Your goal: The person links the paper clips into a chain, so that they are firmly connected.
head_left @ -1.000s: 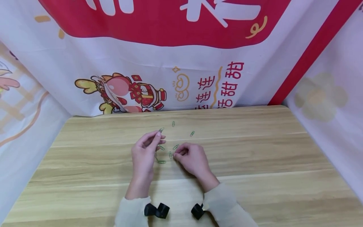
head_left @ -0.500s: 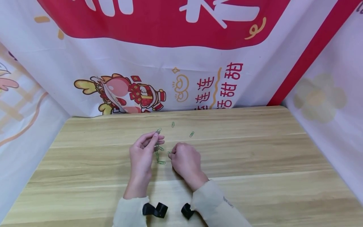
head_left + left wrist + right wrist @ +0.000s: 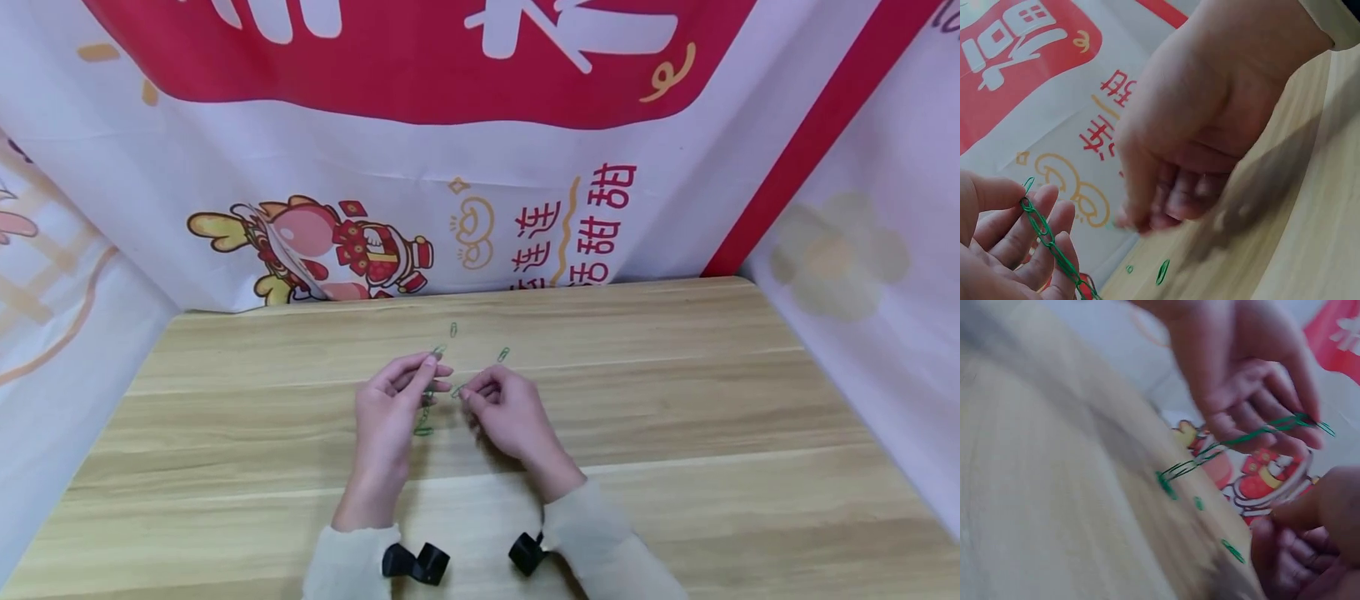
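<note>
My left hand (image 3: 384, 417) pinches the top link of a chain of green paper clips (image 3: 1051, 242) between thumb and forefinger, its other fingers spread loosely behind the chain. The chain hangs past the palm, and its lowest clip (image 3: 1165, 485) is down close over the wooden table. A short way to the right, my right hand (image 3: 517, 417) pinches a single green paper clip (image 3: 456, 392) between thumb and fingertips, raised above the table. That clip is mostly covered by the fingers and blurred in the left wrist view.
Two loose green paper clips lie farther back on the table (image 3: 675, 400): one paper clip (image 3: 453, 330) near the back edge, another paper clip (image 3: 503, 354) behind the right hand. A printed cloth (image 3: 337, 150) rises behind the table and along its sides.
My right hand picks up a loose paper clip from the table and lifts it slightly away. My left hand, still holding the chain, shifts a little to the right.
</note>
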### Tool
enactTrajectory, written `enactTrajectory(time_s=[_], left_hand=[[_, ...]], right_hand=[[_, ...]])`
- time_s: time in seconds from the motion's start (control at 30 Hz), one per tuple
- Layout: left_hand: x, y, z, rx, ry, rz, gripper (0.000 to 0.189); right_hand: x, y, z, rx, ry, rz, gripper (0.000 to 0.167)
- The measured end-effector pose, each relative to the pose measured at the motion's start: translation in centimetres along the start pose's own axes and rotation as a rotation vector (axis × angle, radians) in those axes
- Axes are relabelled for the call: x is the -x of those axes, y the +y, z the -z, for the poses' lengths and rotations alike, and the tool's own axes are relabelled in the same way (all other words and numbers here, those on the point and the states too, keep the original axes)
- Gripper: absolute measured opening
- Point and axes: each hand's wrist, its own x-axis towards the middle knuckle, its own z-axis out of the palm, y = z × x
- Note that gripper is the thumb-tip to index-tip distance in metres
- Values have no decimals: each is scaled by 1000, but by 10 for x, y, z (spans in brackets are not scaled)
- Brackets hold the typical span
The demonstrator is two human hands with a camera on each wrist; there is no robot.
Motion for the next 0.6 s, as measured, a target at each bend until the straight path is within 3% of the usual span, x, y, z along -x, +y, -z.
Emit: enactTrajectory(time_s=[0.1, 0.2, 0.37, 0.6], left_hand=[[4, 1, -5, 4, -25, 14, 21], [7, 1, -10, 14, -35, 26, 20], [11, 1, -17, 0, -41, 36, 19], [11, 1, -20, -13, -38, 41, 18]], right_hand=[[2, -4, 11, -266, 16, -17, 10], [5, -13, 21, -390, 31, -10, 14], [8, -24, 30, -421, 45, 40, 16], [10, -23, 35, -382, 66, 81, 20]])
